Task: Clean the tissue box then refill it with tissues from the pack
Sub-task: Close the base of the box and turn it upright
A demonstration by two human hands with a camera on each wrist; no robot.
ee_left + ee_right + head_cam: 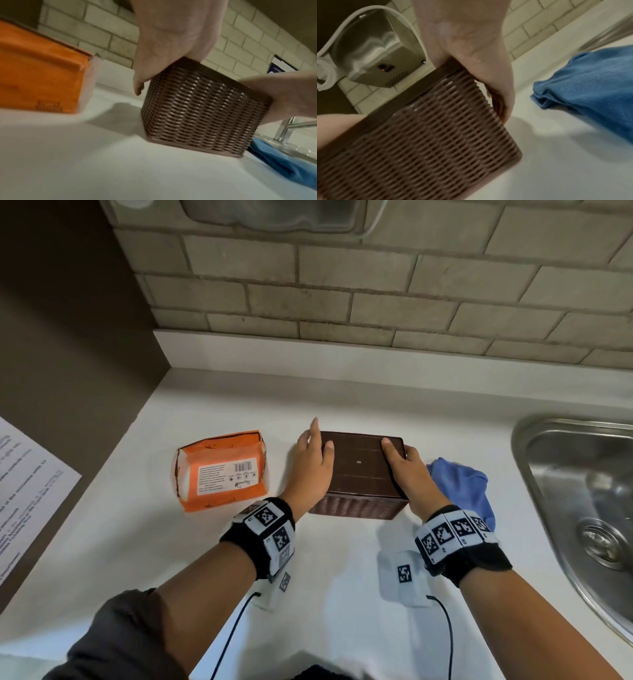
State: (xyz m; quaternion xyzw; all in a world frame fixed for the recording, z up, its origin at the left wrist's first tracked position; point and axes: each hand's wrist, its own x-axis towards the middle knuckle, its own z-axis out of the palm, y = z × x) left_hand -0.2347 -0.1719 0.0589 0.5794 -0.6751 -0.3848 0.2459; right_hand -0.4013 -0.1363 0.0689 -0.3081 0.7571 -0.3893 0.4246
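- I see the white counter [329, 392] under a brick wall [376, 285], with a steel sink [579, 494] on the right.
- The brown woven tissue box [359, 470] stands on the counter between my hands.
- The orange tissue pack [222, 470] lies just left of it.
- A blue cloth [462, 487] lies just right of the box.
- My left hand [310, 467] clasps the box's left end, thumb on top.
- My right hand [411, 474] clasps the right end.
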